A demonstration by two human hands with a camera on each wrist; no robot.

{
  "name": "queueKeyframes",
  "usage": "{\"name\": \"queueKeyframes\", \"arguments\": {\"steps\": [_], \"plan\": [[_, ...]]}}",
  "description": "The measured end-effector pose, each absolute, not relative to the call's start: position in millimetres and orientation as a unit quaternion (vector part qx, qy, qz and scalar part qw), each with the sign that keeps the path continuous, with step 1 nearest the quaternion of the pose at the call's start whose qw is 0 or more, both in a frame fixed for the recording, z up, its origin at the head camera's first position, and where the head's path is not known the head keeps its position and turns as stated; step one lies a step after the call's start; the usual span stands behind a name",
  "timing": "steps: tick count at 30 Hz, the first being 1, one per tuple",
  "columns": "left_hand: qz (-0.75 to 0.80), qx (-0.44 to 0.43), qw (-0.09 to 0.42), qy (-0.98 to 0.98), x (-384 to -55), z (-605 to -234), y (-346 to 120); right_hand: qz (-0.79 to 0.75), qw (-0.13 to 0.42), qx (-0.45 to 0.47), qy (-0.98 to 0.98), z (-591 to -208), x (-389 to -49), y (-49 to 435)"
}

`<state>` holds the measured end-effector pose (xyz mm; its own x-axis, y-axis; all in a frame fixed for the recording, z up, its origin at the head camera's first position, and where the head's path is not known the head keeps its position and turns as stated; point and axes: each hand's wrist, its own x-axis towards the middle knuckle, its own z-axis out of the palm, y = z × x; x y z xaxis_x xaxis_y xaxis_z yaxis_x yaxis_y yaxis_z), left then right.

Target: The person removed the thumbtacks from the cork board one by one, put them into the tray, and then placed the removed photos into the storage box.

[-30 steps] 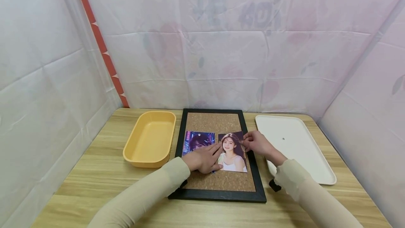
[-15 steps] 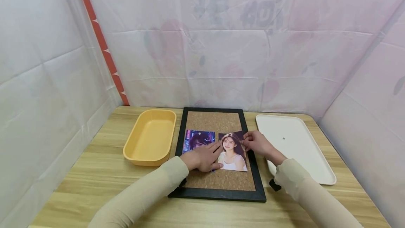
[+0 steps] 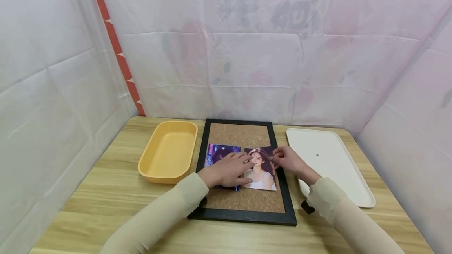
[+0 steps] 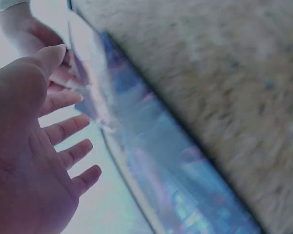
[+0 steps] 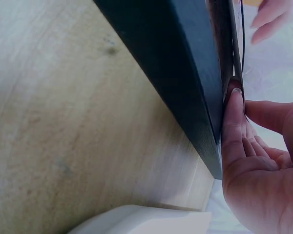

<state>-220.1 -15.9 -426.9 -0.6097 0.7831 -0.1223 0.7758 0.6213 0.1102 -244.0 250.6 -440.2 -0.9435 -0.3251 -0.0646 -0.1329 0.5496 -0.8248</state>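
Black frame point(image 3: 243, 216) surrounds the corkboard point(image 3: 252, 204) lying on the wood-grain table point(image 3: 102, 195) in front of me, and both my hands are over it. With my right hand point(image 3: 289, 160) I grip the right edge of the portrait print point(image 3: 263, 179), thumb on one side and forefinger on the other. From the right wrist I see the thin edge caught in that pinch, a fingertip between it and the frame, the rest of my fingers bent in behind.

My left hand point(image 3: 228, 171) is spread and holds nothing: the fingers reach out straight and apart, thumb well clear of them. It covers much of the purple print point(image 3: 220, 151), and its fingertips overlap the left part of the portrait print. I can't tell whether they touch either surface.

The two prints are side by side on the cork, a narrow strip of it showing between them. The portrait print is the right one, near the right side of the frame. Left of the board is a yellow tray point(image 3: 167, 153); right of it, near my right wrist, a white tray point(image 3: 333, 166).
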Motion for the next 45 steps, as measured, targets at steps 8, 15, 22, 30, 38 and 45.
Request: {"name": "queueKeyframes", "arguments": {"steps": [8,15,22,30,38,45], "plan": [[-0.009,0.437,0.027,0.899,-215.5,-410.6,-27.4,-0.465,0.109,-0.125,0.87,-443.1,-245.9,252.4],[-0.006,0.435,0.013,0.9,-211.6,-406.1,-38.1,-0.459,0.106,-0.124,0.873,-443.3,-245.7,252.7],[-0.006,0.428,0.017,0.904,-206.2,-407.7,-48.6,-0.473,0.11,-0.116,0.866,-445.9,-243.1,252.5],[0.019,0.405,0.034,0.914,-203.0,-403.9,-62.2,-0.496,0.108,-0.1,0.856,-444.6,-242.2,252.6],[0.03,0.378,0.041,0.925,-202.5,-402.8,-78.5,-0.494,0.102,-0.117,0.856,-433.3,-238.5,251.9],[0.042,0.356,0.043,0.932,-202.1,-403.1,-99.6,-0.491,0.095,-0.123,0.857,-420.9,-238.1,248.1]]}}
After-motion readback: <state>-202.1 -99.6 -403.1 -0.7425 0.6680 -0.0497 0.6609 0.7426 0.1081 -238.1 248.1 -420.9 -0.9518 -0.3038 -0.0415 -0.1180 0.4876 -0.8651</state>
